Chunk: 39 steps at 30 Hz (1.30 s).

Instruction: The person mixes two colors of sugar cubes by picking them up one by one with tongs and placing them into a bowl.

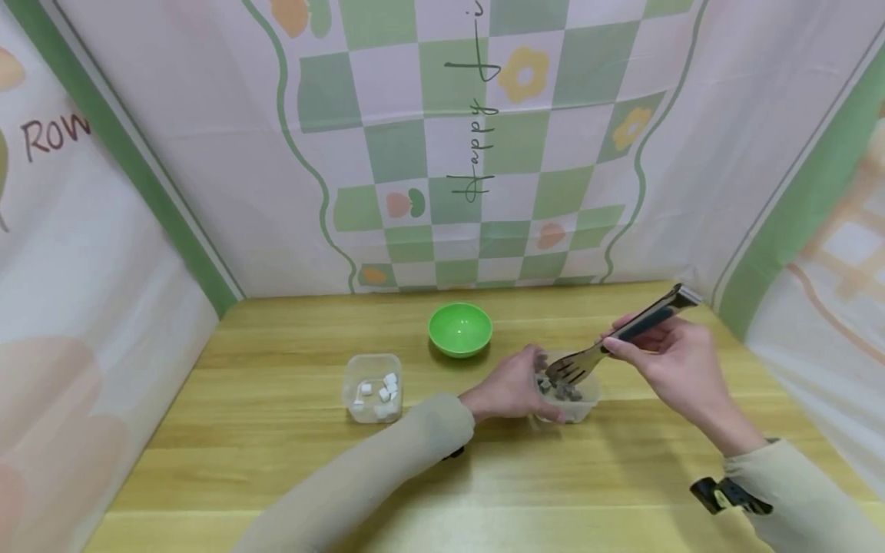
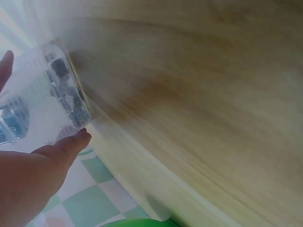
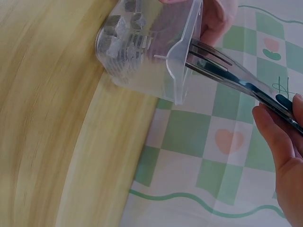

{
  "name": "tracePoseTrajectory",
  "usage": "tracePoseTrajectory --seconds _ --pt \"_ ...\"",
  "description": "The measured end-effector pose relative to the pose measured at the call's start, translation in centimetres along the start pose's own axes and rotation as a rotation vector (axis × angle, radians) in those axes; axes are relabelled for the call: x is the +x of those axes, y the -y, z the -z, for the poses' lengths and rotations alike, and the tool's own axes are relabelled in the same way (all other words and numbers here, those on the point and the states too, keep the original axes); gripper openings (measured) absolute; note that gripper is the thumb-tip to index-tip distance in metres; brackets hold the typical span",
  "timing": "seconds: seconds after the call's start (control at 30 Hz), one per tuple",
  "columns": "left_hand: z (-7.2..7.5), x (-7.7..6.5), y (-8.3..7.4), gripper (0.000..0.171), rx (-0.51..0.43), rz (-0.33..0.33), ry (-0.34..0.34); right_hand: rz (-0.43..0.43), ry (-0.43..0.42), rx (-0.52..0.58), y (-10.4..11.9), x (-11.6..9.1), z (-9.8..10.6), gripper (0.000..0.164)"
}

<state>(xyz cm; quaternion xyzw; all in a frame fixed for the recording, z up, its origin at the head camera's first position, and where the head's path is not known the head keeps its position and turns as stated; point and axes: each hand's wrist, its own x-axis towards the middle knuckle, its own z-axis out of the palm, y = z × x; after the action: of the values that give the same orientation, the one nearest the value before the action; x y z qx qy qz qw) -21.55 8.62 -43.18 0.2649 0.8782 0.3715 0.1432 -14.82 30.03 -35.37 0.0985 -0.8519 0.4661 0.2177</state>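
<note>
My left hand (image 1: 508, 388) grips a clear plastic container (image 1: 584, 411) on the right side of the table, thumb and fingers spread round its walls. Small grey cubes (image 1: 568, 393) lie at its bottom; the left wrist view shows the same dark cubes (image 2: 73, 101) through the wall. With my right hand (image 1: 681, 369) I hold metal tongs (image 1: 639, 321) by their handles, tilted down to the left. Their fork-shaped ends reach in over the container's rim. In the right wrist view the tongs (image 3: 225, 71) have their prongs at the container's mouth, above the grey cubes (image 3: 114, 26).
A green bowl (image 1: 460, 330) stands behind my left hand near the back of the table. To the left, a second clear container (image 1: 351, 372) holds several white cubes (image 1: 387, 390). Patterned cloth (image 1: 456, 138) hangs at the back and both sides of the wooden table (image 1: 276, 369).
</note>
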Motion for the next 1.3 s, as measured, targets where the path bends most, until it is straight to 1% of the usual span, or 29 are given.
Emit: tracePoseTrajectory --seconds 0.13,0.47,0.7,0.9,1.13,1.3 --pt "0.0 0.0 0.2 0.099 -0.02 -0.008 -0.008 0.017 -0.008 -0.021 -0.2 0.0 -0.3 0.019" --pt "0.0 0.0 0.5 0.096 -0.07 -0.012 -0.015 0.021 -0.03 -0.006 -0.9 -0.2 -0.9 0.021" --pt "0.0 0.0 0.5 0.092 -0.096 -0.006 -0.02 0.038 -0.058 -0.042 -1.2 -0.1 -1.6 0.02" --pt "-0.1 0.0 0.4 0.091 -0.085 -0.008 -0.018 0.036 -0.043 -0.034 -1.6 -0.3 -2.2 0.019" --pt "-0.1 0.0 0.4 0.092 -0.078 0.001 -0.017 0.06 -0.035 -0.053 -1.8 -0.2 -2.4 0.019" --pt "-0.1 0.0 0.5 0.093 -0.078 -0.011 -0.021 0.054 -0.037 -0.048 -1.8 -0.1 -2.6 0.02"
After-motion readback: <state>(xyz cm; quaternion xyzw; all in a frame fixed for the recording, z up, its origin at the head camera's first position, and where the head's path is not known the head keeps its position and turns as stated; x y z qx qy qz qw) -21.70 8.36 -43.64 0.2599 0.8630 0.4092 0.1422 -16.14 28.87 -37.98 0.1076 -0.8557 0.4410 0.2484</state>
